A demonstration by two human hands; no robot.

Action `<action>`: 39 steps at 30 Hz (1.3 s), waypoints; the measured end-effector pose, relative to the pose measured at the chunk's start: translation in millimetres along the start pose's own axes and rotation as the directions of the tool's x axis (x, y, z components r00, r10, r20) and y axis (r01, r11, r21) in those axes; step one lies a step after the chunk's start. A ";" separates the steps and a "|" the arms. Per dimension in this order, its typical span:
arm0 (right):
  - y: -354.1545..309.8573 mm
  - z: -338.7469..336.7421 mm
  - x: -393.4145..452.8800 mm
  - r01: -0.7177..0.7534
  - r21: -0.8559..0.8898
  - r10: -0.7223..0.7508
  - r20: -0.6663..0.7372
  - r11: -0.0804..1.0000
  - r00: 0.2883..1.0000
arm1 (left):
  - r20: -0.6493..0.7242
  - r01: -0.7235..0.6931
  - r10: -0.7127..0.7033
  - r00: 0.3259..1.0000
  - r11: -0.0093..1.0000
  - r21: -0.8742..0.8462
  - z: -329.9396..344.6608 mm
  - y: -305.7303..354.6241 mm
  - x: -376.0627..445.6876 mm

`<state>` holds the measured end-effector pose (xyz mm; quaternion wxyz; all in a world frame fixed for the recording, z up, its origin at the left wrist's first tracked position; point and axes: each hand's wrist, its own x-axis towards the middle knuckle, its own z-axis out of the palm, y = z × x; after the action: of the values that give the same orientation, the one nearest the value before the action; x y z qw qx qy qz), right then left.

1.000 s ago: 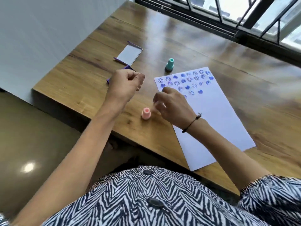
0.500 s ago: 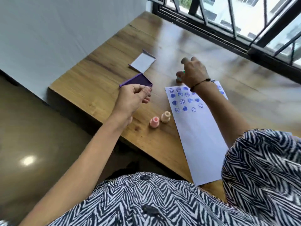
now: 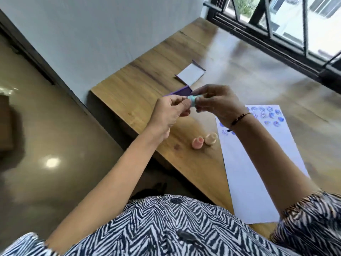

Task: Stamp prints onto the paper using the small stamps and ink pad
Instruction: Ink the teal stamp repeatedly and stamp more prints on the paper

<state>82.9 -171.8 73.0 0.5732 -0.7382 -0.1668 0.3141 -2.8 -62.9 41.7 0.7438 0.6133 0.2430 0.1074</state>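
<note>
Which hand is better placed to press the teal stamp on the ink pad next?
Probably the right hand: it grips the teal stamp body, while the left hand pinches only its end, beside the ink pad.

No readable text, label or number shows; the paper (image 3: 258, 163) bears only blurred blue stamped marks.

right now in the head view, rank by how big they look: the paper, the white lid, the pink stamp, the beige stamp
1. paper
2. white lid
3. pink stamp and beige stamp: these look about alike, so no ranking between them.
</note>
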 end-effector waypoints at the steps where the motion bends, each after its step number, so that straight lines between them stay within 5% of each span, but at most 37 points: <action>1: 1.5 3.2 0.2 -0.006 -0.004 0.006 -0.011 1.000 1.000 | -0.011 0.001 -0.001 1.000 1.000 0.014 -2.2 -1.3 0.2; 8: 12.1 13.8 7.6 0.038 -0.017 -0.040 -0.145 0.999 0.989 | -0.099 0.061 -0.072 0.993 0.993 -0.106 -15.2 -12.5 0.0; 10: 8.6 9.2 16.3 0.114 -0.222 -0.161 -0.204 0.968 0.966 | -0.125 0.065 -0.083 0.989 0.988 -0.144 -24.0 -17.4 0.6; 14: 2.2 14.7 36.2 0.210 -0.752 -0.423 -0.099 0.625 0.901 | -0.147 0.029 -0.043 0.988 0.995 -0.094 -28.7 -29.3 0.2; 19: 0.4 31.3 48.3 0.312 -0.860 -0.445 0.112 0.405 0.888 | -0.170 0.031 -0.045 0.984 0.996 -0.088 -30.6 -38.0 0.6; 22: -2.7 33.5 56.0 0.329 -0.853 -0.534 0.071 0.406 0.843 | -0.166 0.015 -0.029 0.986 0.996 -0.089 -31.9 -38.7 -0.3; 26: 18.8 44.1 55.2 0.298 -0.903 -0.369 0.174 0.310 0.913 | -0.155 -0.012 0.013 0.988 1.000 0.008 -28.8 -37.6 -4.2; 39: 26.0 41.6 56.9 0.300 -0.867 -0.411 0.125 0.397 0.903 | -0.181 -0.009 0.013 0.983 1.000 0.019 -27.5 -37.3 -3.9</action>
<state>95.1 -113.9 26.7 0.1805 -0.8873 -0.4241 0.0149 -24.9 -49.4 3.1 0.7125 0.6090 0.3071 0.1646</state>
